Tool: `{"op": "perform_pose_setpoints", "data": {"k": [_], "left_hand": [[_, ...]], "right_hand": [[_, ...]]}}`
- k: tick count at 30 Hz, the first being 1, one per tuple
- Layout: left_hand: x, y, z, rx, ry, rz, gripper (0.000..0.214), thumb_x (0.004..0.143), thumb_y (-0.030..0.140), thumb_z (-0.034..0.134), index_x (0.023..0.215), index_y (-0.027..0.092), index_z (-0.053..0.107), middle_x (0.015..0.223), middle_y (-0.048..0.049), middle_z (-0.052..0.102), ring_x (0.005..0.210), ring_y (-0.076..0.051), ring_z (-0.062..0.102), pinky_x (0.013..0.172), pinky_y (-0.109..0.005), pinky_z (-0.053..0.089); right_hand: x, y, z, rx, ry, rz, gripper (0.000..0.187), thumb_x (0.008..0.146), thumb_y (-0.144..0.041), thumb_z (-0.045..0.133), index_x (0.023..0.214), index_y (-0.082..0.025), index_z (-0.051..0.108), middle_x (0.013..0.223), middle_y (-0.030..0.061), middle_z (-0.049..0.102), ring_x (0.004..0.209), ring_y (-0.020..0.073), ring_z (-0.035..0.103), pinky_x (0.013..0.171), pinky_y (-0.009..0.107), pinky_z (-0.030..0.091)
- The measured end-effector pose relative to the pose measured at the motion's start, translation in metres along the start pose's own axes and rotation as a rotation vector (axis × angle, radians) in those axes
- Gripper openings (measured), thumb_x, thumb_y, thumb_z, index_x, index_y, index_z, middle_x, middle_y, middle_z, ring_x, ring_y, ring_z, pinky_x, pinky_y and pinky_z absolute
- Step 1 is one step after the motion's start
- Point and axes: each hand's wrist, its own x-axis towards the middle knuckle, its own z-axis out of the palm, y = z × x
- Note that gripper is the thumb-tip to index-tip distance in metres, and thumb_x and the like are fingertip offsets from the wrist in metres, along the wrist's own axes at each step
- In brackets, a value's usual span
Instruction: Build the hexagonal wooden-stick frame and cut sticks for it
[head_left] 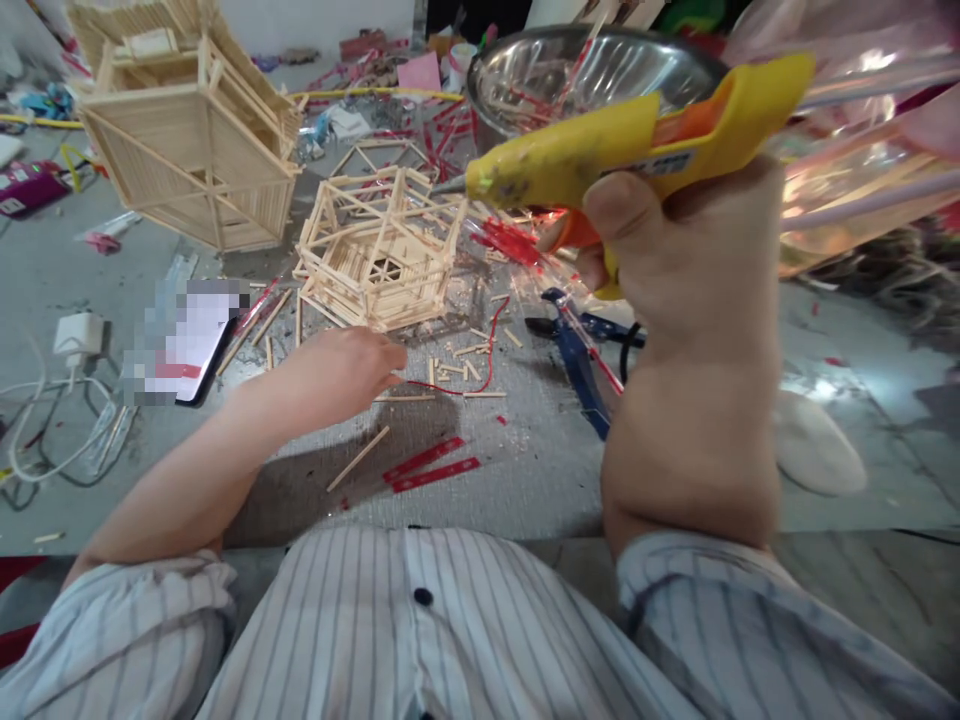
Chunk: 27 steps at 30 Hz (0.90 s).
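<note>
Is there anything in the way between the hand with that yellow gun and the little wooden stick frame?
Nothing visible blocks it. The right hand holds the yellow glue gun, its nozzle over the frame's far right edge in view; whether they touch, I can't tell.

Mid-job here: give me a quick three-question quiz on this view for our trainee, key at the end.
1. Which hand grips the yellow plastic glue gun with an orange trigger? A: left. B: right. C: both.
2. True or false: the blue-handled hand tool lies on the grey table, outside the shiny round steel bowl.
3. What stands just beyond the bare left hand, and roughly what shape is it?

Key:
1. B, the right hand.
2. True.
3. The smaller open frame of pale wooden sticks; roughly six-sided.
</note>
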Motion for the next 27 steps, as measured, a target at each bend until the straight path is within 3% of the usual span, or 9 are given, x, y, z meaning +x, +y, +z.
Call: {"op": "perform_pose_setpoints", "data": {"k": [5,10,16,27], "left_hand": [[0.044,0.014,0.022,0.068,-0.056,-0.009,0.025,0.095,0.019,0.042,0.098,0.018,0.067,0.101,-0.0068,0.069,0.096,-0.021,0.066,0.077,-0.030,0.049],[0.066,0.025,0.035,0.106,-0.019,0.000,0.023,0.095,0.019,0.044,0.097,0.017,0.066,0.101,-0.0084,0.067,0.091,-0.020,0.066,0.068,-0.028,0.047],[0.077,0.032,0.046,0.117,-0.051,-0.006,0.025,0.094,0.017,0.044,0.105,0.015,0.066,0.104,-0.0110,0.065,0.094,-0.024,0.067,0.066,-0.030,0.048],[0.076,0.020,0.047,0.082,-0.073,-0.058,0.027,0.095,0.017,0.040,0.102,0.014,0.066,0.104,-0.0104,0.067,0.096,-0.024,0.068,0.070,-0.032,0.051]], "right_hand": [[0.004,0.004,0.002,0.048,0.042,-0.079,0.050,0.073,-0.062,0.069,0.062,-0.015,0.058,0.041,-0.0053,0.045,0.034,0.0031,0.039,0.032,0.018,0.026],[0.007,0.006,0.002,0.056,0.051,-0.134,0.048,0.077,-0.057,0.067,0.061,-0.014,0.057,0.043,-0.0066,0.044,0.035,0.0008,0.039,0.035,0.014,0.026],[0.010,0.002,0.004,0.102,0.061,-0.080,0.051,0.068,-0.063,0.071,0.068,-0.013,0.061,0.048,-0.0058,0.052,0.033,0.0013,0.039,0.033,0.016,0.027],[0.009,0.006,0.001,0.073,0.055,-0.097,0.046,0.075,-0.057,0.070,0.065,-0.014,0.058,0.046,-0.0065,0.045,0.037,0.0013,0.040,0.036,0.017,0.027]]}}
